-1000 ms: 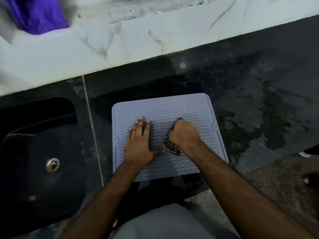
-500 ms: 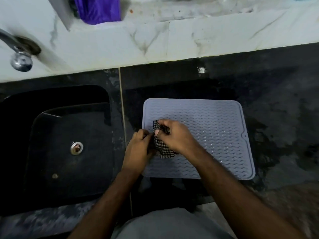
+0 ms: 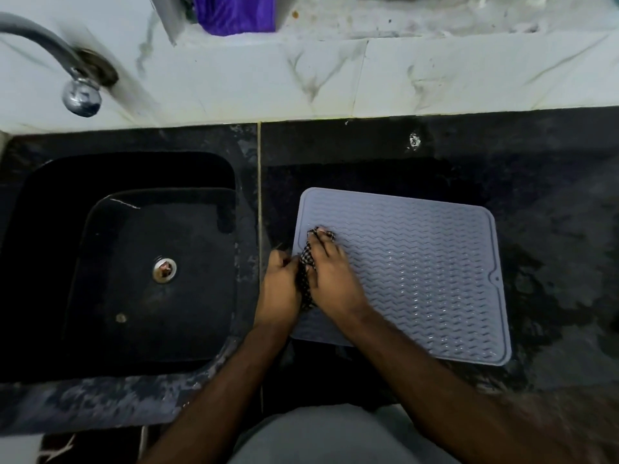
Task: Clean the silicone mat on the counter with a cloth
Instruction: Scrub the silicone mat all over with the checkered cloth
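Note:
A grey silicone mat (image 3: pixel 418 269) with wavy ridges lies flat on the black counter (image 3: pixel 536 182), right of the sink. My right hand (image 3: pixel 331 276) presses a black-and-white checked cloth (image 3: pixel 306 262) onto the mat's left part, fingers over the cloth. My left hand (image 3: pixel 279 289) sits at the mat's left edge, fingers curled against the cloth and the mat's rim. Most of the cloth is hidden under my hands.
A black sink (image 3: pixel 140 262) with a metal drain (image 3: pixel 164 269) lies to the left. A metal tap (image 3: pixel 77 92) hangs above it. A purple cloth (image 3: pixel 234 13) rests on the white marble ledge (image 3: pixel 435 78) behind. The counter looks wet around the mat.
My right hand has slid the cloth from the mat's middle to its left side. My left hand came off the mat's surface to its left edge. The view shifted left, revealing sink and tap.

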A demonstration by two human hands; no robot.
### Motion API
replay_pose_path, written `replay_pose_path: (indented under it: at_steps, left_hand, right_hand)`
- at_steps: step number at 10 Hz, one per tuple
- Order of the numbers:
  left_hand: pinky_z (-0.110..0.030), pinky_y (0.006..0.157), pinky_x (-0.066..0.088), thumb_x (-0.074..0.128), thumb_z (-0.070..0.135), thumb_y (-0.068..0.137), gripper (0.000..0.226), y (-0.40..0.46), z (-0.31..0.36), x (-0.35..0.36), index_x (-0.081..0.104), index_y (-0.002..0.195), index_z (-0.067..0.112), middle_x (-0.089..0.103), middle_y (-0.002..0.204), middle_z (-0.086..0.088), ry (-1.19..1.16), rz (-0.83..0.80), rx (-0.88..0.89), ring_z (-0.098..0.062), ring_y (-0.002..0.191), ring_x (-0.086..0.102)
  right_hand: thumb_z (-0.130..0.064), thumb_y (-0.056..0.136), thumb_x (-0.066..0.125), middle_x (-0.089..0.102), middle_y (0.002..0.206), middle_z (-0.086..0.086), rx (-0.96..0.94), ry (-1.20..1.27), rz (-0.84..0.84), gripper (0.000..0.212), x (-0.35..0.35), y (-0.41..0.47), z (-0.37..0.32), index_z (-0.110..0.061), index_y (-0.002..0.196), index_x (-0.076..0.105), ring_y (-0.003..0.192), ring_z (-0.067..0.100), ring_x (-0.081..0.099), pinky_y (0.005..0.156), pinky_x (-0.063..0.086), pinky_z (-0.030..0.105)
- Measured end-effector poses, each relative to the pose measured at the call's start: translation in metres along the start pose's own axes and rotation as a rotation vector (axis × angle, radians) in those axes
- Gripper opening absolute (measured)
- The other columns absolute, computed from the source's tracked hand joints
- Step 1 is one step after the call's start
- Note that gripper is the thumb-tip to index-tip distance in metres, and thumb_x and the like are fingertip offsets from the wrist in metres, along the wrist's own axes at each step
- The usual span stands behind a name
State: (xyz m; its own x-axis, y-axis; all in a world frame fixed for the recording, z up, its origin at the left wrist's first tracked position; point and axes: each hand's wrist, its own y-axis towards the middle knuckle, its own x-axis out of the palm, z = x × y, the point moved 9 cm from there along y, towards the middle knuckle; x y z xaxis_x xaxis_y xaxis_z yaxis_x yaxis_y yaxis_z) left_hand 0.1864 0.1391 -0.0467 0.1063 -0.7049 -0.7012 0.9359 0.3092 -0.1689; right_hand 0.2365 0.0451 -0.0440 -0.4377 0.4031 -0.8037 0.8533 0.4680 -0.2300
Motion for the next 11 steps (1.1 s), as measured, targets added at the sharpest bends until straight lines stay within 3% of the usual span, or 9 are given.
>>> replay_pose_path:
  at_steps: [1,2,4,6,7,8,9,10,11]
  left_hand:
    - [-0.01,0.074,0.033,0.055,-0.004,0.095,0.014,0.007,-0.002,0.0,0.062,0.106,-0.002,0.051,0.104,-0.003,-0.002,0.014,-0.013,-0.016,0.092,0.049]
    - [-0.012,0.076,0.029,0.056,-0.007,0.091,0.015,0.012,0.0,0.001,0.065,0.102,-0.007,0.049,0.1,-0.008,0.068,0.008,0.007,-0.017,0.086,0.048]
    - [-0.015,0.072,0.026,0.061,-0.018,0.082,0.022,0.011,0.003,-0.002,0.067,0.099,-0.006,0.062,0.106,-0.025,0.084,0.016,0.014,-0.039,0.096,0.057]
    - [-0.015,0.071,0.025,0.058,-0.018,0.084,0.018,0.005,0.007,-0.005,0.065,0.097,-0.009,0.06,0.103,-0.027,0.055,0.043,-0.004,-0.037,0.093,0.055]
    - [-0.014,0.069,0.027,0.046,0.001,0.088,0.021,0.002,0.012,-0.001,0.062,0.098,-0.006,0.052,0.093,-0.009,0.102,0.048,0.049,-0.017,0.084,0.044]
    - [-0.017,0.067,0.047,0.047,0.01,0.093,0.009,0.007,0.002,0.003,0.056,0.096,0.008,0.06,0.083,0.009,0.092,0.059,-0.044,-0.011,0.078,0.054]
    - [-0.049,0.081,0.054,0.049,0.007,0.097,0.011,0.005,-0.004,0.01,0.054,0.104,0.014,0.065,0.101,-0.012,0.02,0.0,-0.175,-0.03,0.092,0.063]
    - [-0.055,0.089,0.051,0.046,-0.005,0.097,0.019,0.0,0.002,0.019,0.052,0.115,-0.004,0.054,0.117,-0.026,0.098,0.01,-0.114,-0.04,0.105,0.056]
    - [-0.058,0.087,0.049,0.036,-0.001,0.1,0.02,0.001,0.008,0.019,0.049,0.114,-0.008,0.05,0.118,-0.03,0.135,0.039,-0.12,-0.044,0.105,0.053]
  right_hand:
    - [-0.01,0.102,0.045,0.023,0.165,0.009,-0.067,-0.068,-0.025,0.058,0.002,0.008,-0.006,-0.011,0.157,0.028,0.146,0.031,0.027,0.12,0.027,0.041]
    - [-0.008,0.102,0.046,0.025,0.165,0.007,-0.094,-0.109,-0.06,0.052,0.003,0.017,-0.006,-0.013,0.154,0.038,0.146,0.03,0.026,0.12,0.026,0.038]
    - [-0.005,0.097,0.052,0.039,0.159,0.004,-0.136,-0.175,-0.044,0.044,-0.001,0.034,-0.019,-0.015,0.139,0.058,0.135,0.031,0.036,0.112,0.036,0.035]
    - [-0.003,0.098,0.049,0.037,0.16,-0.001,-0.225,-0.199,-0.106,0.047,-0.008,0.026,-0.023,-0.019,0.141,0.057,0.133,0.03,0.038,0.105,0.04,0.037]
    - [-0.004,0.097,0.05,0.041,0.157,-0.006,-0.177,-0.096,-0.075,0.046,-0.004,0.017,-0.013,-0.022,0.139,0.059,0.13,0.027,0.038,0.105,0.037,0.034]
    - [-0.019,0.103,0.05,0.043,0.155,-0.003,-0.074,-0.003,-0.021,0.037,0.003,0.021,-0.015,-0.02,0.138,0.06,0.13,0.026,0.038,0.11,0.035,0.031]
    - [-0.021,0.104,0.049,0.042,0.156,-0.004,-0.126,-0.08,0.016,0.033,0.001,0.024,-0.02,-0.02,0.133,0.065,0.128,0.028,0.038,0.109,0.037,0.036]
    - [-0.022,0.101,0.053,0.048,0.152,-0.005,-0.16,-0.123,0.024,0.033,-0.013,0.015,-0.011,-0.024,0.132,0.066,0.12,0.026,0.041,0.104,0.036,0.031]
    - [-0.018,0.094,0.064,0.048,0.152,-0.006,-0.093,-0.228,0.057,0.045,-0.034,0.002,0.028,-0.026,0.138,0.061,0.118,0.027,0.042,0.103,0.039,0.033]
